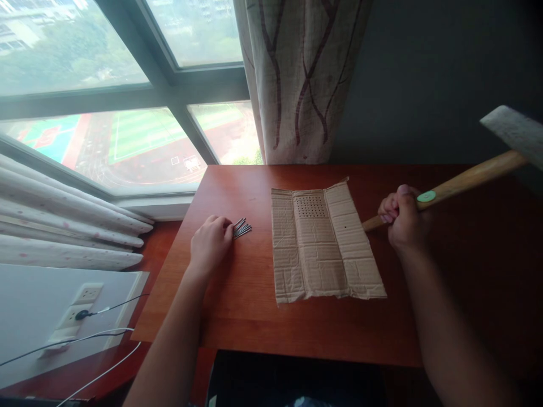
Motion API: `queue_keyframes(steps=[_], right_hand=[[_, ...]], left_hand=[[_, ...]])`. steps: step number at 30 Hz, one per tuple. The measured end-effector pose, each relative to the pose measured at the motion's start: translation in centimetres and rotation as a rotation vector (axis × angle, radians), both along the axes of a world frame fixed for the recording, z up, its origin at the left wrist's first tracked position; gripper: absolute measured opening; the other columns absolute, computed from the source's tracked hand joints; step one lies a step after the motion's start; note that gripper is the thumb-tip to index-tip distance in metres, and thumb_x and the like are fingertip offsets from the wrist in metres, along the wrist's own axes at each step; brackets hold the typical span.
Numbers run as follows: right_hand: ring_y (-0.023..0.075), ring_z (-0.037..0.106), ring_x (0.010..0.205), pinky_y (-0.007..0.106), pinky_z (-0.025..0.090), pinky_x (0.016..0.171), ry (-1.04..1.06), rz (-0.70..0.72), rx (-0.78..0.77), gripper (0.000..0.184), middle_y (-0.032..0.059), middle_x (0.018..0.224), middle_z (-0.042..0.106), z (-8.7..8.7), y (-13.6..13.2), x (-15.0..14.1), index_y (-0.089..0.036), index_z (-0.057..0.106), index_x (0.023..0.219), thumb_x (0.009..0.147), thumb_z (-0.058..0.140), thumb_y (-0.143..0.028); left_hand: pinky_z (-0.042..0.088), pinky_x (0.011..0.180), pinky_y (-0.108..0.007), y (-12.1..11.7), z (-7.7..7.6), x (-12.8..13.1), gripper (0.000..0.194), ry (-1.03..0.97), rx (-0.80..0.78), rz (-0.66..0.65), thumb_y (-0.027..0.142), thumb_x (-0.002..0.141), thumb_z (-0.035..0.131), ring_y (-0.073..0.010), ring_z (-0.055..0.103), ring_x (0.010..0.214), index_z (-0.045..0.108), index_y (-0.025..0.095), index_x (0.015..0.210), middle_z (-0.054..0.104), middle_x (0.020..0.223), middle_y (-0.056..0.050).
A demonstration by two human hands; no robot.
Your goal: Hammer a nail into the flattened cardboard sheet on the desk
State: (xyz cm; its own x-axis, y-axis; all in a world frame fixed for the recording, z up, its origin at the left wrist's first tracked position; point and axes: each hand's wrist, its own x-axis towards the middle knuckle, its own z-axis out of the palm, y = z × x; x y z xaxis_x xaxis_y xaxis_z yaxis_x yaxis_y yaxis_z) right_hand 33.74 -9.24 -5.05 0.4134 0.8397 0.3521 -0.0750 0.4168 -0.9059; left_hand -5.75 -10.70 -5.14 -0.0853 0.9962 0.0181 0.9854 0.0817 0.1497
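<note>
My right hand [405,217] is wrapped round the wooden handle of a hammer [470,178], held tilted over the right side of the table. Its grey head is at the right edge of view, partly cut off, and a green oval sticker shows on the handle. My left hand [212,240] rests on the tabletop with its fingers curled together at one end of a small bunch of nails [242,229]. The fingertips are partly hidden. Between my hands lies a creased piece of cardboard [321,271] with a grid of small holes near its far edge.
The reddish-brown wooden table [237,316] stands against a window [148,135] at the left and a patterned curtain [297,73] behind. Cables [114,305] run from a wall socket [89,293] at lower left. A dark object [263,384] is below the table's near edge.
</note>
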Motion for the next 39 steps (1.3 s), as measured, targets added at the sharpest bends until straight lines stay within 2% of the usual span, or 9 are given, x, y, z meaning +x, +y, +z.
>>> queue_keyframes(steps=[3,6,10,17,30,34,39], right_hand=[[0.0072,0.030,0.036,0.026,0.022,0.036,0.001,0.008,0.002,0.050,-0.0078,0.044,0.032,0.0,0.0,0.0,-0.022,0.040,0.057,0.090,0.069,-0.044],[0.0070,0.031,0.036,0.026,0.023,0.036,0.009,0.013,-0.004,0.050,-0.0078,0.044,0.033,0.0,0.0,0.0,-0.022,0.041,0.056,0.090,0.070,-0.045],[0.0070,0.031,0.036,0.025,0.023,0.036,0.007,0.007,-0.005,0.050,-0.0075,0.044,0.033,0.1,0.1,0.0,-0.022,0.041,0.056,0.088,0.071,-0.045],[0.0070,0.030,0.036,0.025,0.023,0.035,0.000,0.003,-0.020,0.050,-0.0080,0.044,0.032,0.1,0.1,0.1,-0.022,0.040,0.056,0.088,0.070,-0.046],[0.0071,0.031,0.036,0.026,0.024,0.036,-0.008,0.015,-0.007,0.050,-0.0075,0.043,0.033,0.2,0.0,0.0,-0.022,0.041,0.056,0.090,0.069,-0.045],[0.0070,0.031,0.037,0.025,0.025,0.036,-0.010,0.001,-0.019,0.050,-0.0075,0.044,0.033,0.0,0.1,0.1,-0.022,0.041,0.057,0.089,0.070,-0.046],[0.0071,0.031,0.037,0.025,0.024,0.036,-0.002,0.006,-0.015,0.049,-0.0073,0.045,0.033,-0.1,0.2,0.1,-0.022,0.041,0.057,0.088,0.071,-0.046]], left_hand=[[0.047,0.074,-0.032,-0.2,-0.3,-0.1,0.030,-0.057,0.046,-0.057,0.037,0.099,0.047,-0.0237,0.068,0.093,0.073,0.022,0.100,0.070,0.106,-0.007],[0.049,0.083,-0.034,-0.4,-0.8,-0.3,0.031,-0.109,0.087,-0.152,0.044,0.094,0.057,-0.0252,0.066,0.095,0.072,0.021,0.107,0.069,0.106,-0.008],[0.051,0.081,-0.034,-0.9,-1.3,-0.1,0.035,-0.188,0.076,-0.212,0.043,0.089,0.065,-0.0239,0.066,0.090,0.068,0.019,0.115,0.066,0.106,-0.008],[0.051,0.078,-0.033,-1.4,-1.3,1.4,0.021,-0.184,0.117,-0.202,0.029,0.094,0.056,-0.0216,0.066,0.084,0.069,0.019,0.107,0.066,0.103,-0.008],[0.051,0.079,-0.034,-1.3,-1.3,3.3,0.024,-0.026,0.145,-0.086,0.032,0.096,0.054,-0.0269,0.067,0.094,0.071,0.017,0.106,0.067,0.104,-0.011],[0.051,0.077,-0.033,-1.1,-1.2,2.7,0.027,-0.090,0.140,-0.058,0.036,0.096,0.053,-0.0245,0.069,0.091,0.071,0.018,0.108,0.070,0.108,-0.010],[0.047,0.071,-0.031,-0.5,-0.5,0.5,0.027,-0.152,0.103,-0.026,0.037,0.095,0.051,-0.0216,0.070,0.086,0.073,0.022,0.100,0.074,0.104,-0.006]])
